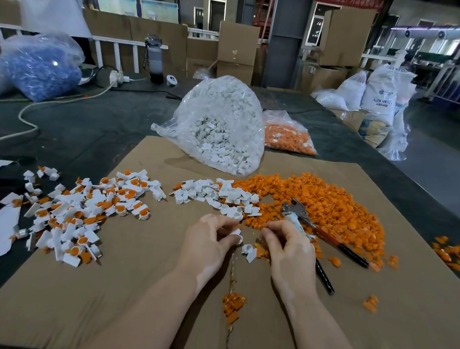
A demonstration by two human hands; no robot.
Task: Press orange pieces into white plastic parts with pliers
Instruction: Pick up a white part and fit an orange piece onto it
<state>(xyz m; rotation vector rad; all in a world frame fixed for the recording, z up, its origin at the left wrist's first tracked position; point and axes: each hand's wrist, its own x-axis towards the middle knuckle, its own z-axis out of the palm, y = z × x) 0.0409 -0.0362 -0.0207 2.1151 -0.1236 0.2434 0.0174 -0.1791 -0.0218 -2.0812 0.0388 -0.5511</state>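
My left hand (213, 241) pinches a white plastic part (237, 234) between its fingertips over the cardboard sheet (376, 321). My right hand (286, 246) has its fingers curled, fingertips at the near edge of the orange pieces; whether it pinches one is hidden. The pliers (325, 235) lie under and beside that hand, metal jaws pointing away, dark handles toward me. Loose white parts (216, 195) lie just beyond my hands, the orange pile (330, 206) spreads to their right, and a heap of white parts with orange inserts (85, 207) sits at the left.
A clear bag of white parts (218, 124) stands behind the piles, with a bag of orange pieces (288, 137) at its right. A bag of blue pieces (40, 65), a water bottle (155, 60) and a cable lie at the far left. A person stands beyond the table.
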